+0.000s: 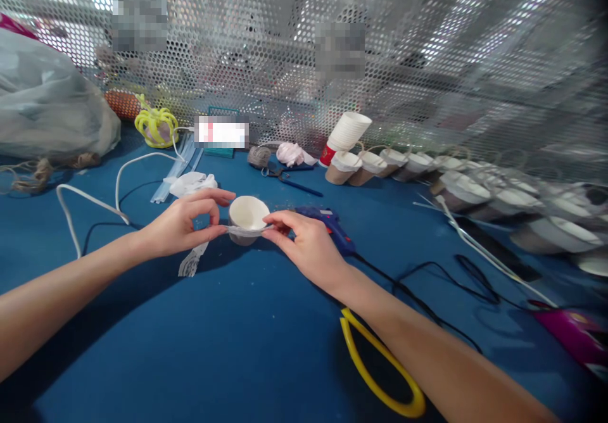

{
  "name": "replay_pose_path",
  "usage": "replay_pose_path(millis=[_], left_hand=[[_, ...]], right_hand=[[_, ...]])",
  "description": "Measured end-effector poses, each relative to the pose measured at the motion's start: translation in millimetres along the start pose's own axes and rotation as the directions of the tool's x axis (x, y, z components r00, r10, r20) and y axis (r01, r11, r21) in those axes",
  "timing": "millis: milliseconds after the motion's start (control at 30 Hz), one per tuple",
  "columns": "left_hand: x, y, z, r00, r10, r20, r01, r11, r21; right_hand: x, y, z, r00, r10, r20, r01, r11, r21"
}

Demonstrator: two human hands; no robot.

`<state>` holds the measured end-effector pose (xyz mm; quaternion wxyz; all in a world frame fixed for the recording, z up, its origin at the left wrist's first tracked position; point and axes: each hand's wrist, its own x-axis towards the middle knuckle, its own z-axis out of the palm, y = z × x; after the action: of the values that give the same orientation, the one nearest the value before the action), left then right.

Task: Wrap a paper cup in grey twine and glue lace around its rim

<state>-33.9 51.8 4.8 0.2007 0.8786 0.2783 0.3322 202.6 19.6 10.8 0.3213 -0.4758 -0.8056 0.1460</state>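
A paper cup (249, 213), white inside with a grey-brown outer wall, stands upright on the blue table between my hands. White lace ribbon (247, 230) stretches across its near side, just below the rim. My left hand (190, 220) pinches the ribbon at the cup's left, and a loose lace tail hangs beneath that hand. At the right, the thumb and fingers of my right hand (299, 236) are closed on the ribbon against the cup. Behind my left hand lies a bunched white lace roll (192, 183). A blue glue gun (332, 227) rests beside my right hand, partly covered by it.
Several lace-trimmed cups with handles (465, 189) line the right side. A stack of white cups (349, 132) leans at the back near pliers (294, 182) and a grey yarn ball (259, 156). Clear glue sticks (178, 170), cables and a yellow loop (380, 372) lie around.
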Motion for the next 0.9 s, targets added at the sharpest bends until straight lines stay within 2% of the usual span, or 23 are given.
replay_pose_path(millis=[133, 433, 667, 800, 900], left_hand=[[5, 1, -2.5, 0.999, 0.012, 0.053, -0.009, 0.999, -0.049], [8, -3, -2.0, 0.999, -0.018, 0.045, 0.020, 0.999, -0.033], [11, -6, -0.6, 1.000, -0.015, 0.027, 0.016, 0.999, -0.032], [12, -6, -0.8, 0.998, -0.044, 0.045, 0.048, 0.996, -0.080], [14, -3, -1.9, 0.990, -0.109, 0.094, 0.129, 0.959, -0.251]], right_hand=[[1, 0, 0, 1.000, 0.011, 0.012, -0.011, 1.000, 0.003], [2, 0, 1, 1.000, 0.010, 0.026, -0.010, 1.000, 0.001], [7, 5, -5, 0.990, -0.140, 0.000, 0.138, 0.977, -0.161], [13, 5, -12, 0.979, -0.184, 0.086, 0.188, 0.981, -0.049], [16, -4, -22, 0.971, -0.116, 0.208, 0.092, 0.988, 0.120]])
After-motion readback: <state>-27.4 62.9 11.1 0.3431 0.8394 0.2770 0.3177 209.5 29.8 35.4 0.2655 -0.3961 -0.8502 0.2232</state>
